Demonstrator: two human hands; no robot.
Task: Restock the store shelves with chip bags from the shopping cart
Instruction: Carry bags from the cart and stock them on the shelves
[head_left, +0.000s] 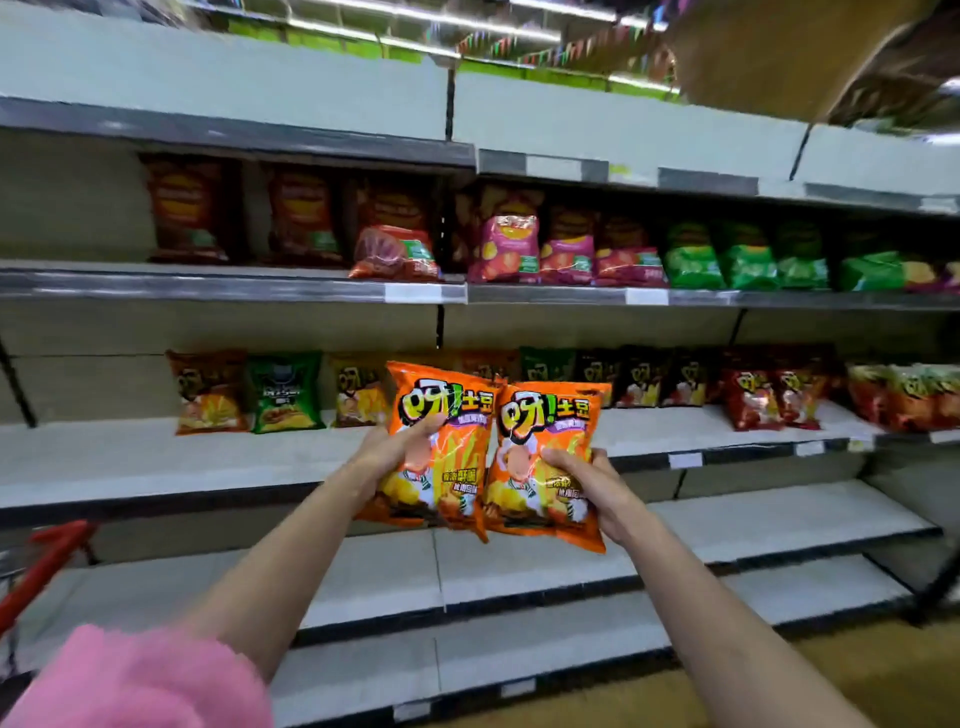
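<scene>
Closest in, a pink sleeve (145, 680) fills the bottom-left corner, and beside it at the left edge sits the red handle of the cart (49, 564), only partly in view. Both bare forearms reach forward and up from there. The left hand (395, 452) grips the left bag (439, 447), thumb across its front and fingers curled behind. The right hand (587, 486) pinches the right bag (545, 462) at its right edge, thumb on the front. Both orange bags stand upright, faces to the camera, and they overlap slightly where their inner edges meet.

They hang out in front of the third shelf (130, 467), not on it. That shelf has a wide bare white strip along its front edge, right across from left to right, so there's open room here. Below it, the two lower shelves (519, 571) show only white boards down to their dark front lips.

At the back of the third shelf stands a bag row (291, 392): orange, green, dark and red packs, upright against the rear wall and well apart from the front edge. The two held bags cover part of the middle of that row.

Further up, the second shelf (208, 283) carries dark red bags left, pink ones mid, green ones right, those near its front edge. The top shelf (234, 140) is blurred. A brown carton (779, 57) looms in the upper-right corner.
</scene>
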